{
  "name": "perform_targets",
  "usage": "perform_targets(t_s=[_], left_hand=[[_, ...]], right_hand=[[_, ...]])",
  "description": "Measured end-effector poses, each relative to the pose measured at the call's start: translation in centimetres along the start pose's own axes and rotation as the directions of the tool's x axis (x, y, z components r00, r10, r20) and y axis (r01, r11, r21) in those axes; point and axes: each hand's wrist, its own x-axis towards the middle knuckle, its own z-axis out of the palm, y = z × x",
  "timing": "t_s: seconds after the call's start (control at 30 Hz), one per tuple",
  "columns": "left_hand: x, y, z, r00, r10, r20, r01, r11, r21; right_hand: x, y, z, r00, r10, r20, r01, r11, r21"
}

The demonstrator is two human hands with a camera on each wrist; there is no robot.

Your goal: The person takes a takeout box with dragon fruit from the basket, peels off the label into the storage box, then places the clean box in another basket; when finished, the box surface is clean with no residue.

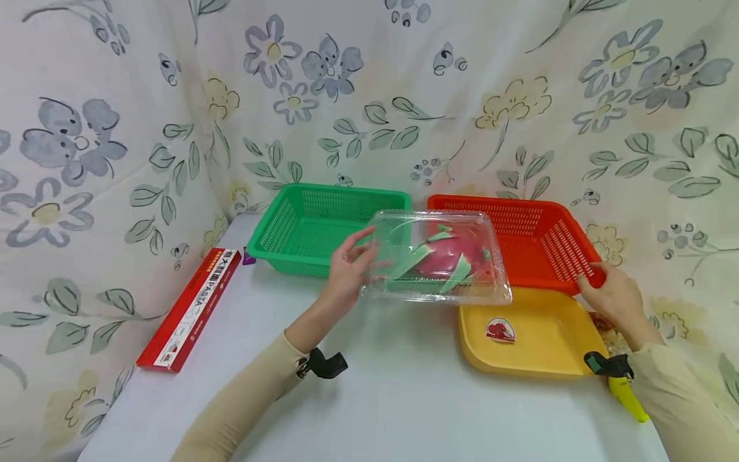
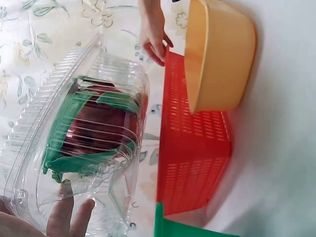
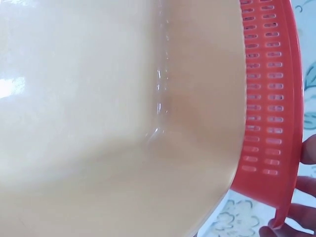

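Observation:
My left hand (image 1: 345, 269) grips the left end of a clear plastic box (image 1: 496, 285), held up in front of the green and red baskets. Inside the box lies a pink dragon fruit (image 1: 443, 255) with green scales; the left wrist view shows the fruit (image 2: 101, 121) through the ribbed plastic. At the right, my right hand (image 1: 616, 300) holds the front right corner of the red basket (image 1: 522, 253). In the right wrist view its fingers (image 3: 307, 186) curl at the basket's rim (image 3: 291, 163). The box hides part of both baskets.
A green basket (image 1: 323, 234) stands at the back left. The yellow tub (image 1: 537, 333), with a round sticker, sits before the red basket. A red pasta box (image 1: 190, 311) lies at the left. Something yellow (image 1: 628, 398) shows under the right forearm. A flowered cloth hangs behind.

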Motion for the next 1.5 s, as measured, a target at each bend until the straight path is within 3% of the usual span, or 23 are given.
perform_targets(t_s=[0.33,0.73,0.93,1.13,1.27,1.5], left_hand=[[3.8,-0.3,3.6,0.999,0.008,-0.031,-0.009,1.000,-0.006],[9.0,-2.4,10.2,0.995,0.040,-0.088,-0.030,0.993,0.114],[10.7,-3.6,12.7,0.991,0.059,-0.116,-0.039,0.985,0.167],[11.8,-5.2,14.4,0.989,0.021,-0.149,0.005,0.986,0.169],[12.7,-6.0,15.9,0.989,0.007,-0.149,0.029,0.972,0.235],[14.7,-7.0,17.9,0.982,0.016,-0.187,0.064,0.908,0.414]], right_hand=[[-0.2,0.0,0.0,1.000,-0.006,-0.005,0.006,1.000,-0.008],[-0.3,0.1,-0.1,1.000,-0.016,-0.011,0.016,1.000,0.021],[0.2,0.1,-0.1,1.000,-0.018,-0.025,0.018,1.000,-0.008],[0.3,0.0,0.1,1.000,-0.007,-0.008,0.007,1.000,-0.006],[0.4,0.1,-0.1,1.000,-0.016,-0.022,0.016,1.000,-0.007],[0.6,0.3,-0.2,1.000,-0.006,-0.021,0.006,1.000,-0.012]])
